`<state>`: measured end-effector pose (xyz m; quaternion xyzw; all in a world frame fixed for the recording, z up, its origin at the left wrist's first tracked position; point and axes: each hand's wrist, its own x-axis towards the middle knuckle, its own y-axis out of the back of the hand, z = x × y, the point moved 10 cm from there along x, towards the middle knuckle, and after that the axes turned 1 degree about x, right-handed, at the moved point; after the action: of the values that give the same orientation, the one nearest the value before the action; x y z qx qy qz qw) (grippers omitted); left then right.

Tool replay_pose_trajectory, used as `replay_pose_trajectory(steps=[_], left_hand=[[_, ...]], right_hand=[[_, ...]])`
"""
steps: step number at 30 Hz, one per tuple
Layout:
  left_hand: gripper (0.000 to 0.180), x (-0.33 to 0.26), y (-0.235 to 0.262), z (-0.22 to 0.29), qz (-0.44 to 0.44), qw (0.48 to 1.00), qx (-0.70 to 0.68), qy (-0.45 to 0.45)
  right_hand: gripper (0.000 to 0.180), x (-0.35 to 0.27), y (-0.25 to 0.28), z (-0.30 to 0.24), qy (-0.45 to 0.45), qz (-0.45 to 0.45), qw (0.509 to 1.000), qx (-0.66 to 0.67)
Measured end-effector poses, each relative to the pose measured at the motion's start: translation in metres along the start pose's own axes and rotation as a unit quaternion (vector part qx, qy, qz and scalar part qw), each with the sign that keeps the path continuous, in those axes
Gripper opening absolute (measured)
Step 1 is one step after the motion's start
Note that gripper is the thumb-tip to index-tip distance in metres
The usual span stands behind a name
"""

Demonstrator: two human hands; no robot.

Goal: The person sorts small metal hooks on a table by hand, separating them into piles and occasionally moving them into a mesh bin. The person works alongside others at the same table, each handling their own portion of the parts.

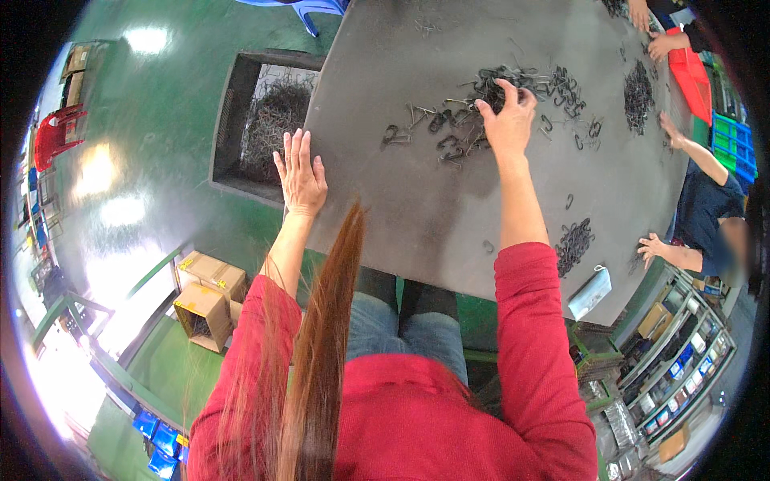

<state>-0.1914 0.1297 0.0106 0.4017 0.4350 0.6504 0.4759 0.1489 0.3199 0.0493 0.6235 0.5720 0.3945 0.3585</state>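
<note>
Head view: wide fisheye, left one of a side-by-side pair worn on the person's head. Faces steeply down, upright, unmirrored. Red top [401, 425] and hair [325, 361] closest to lens, at near side; left hand [301, 178] and right hand [509, 120] farther off, over the counter [385, 216]. Coverage spreads left to the green floor [160, 88], right to shelving [682, 373]. Straight edges bow toward the dark round rim.

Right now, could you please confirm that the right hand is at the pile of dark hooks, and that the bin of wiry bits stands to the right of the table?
Not quite: the bin stands to the left of the table, as the head view shows. The right hand is indeed at the pile of dark hooks.
</note>
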Motion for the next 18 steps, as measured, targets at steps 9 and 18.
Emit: replay_pose_trajectory(steps=[9, 18], left_hand=[[0.057, 0.021, -0.005, 0.077, -0.019, 0.993, -0.077, -0.092], [0.050, 0.048, -0.055, 0.252, -0.076, 0.952, -0.114, -0.274]], right_hand=[[0.033, 0.006, 0.064, 0.042, -0.080, -0.003, 0.983, 0.164], [0.031, 0.028, 0.120, 0.088, -0.105, 0.046, 0.955, 0.273]])
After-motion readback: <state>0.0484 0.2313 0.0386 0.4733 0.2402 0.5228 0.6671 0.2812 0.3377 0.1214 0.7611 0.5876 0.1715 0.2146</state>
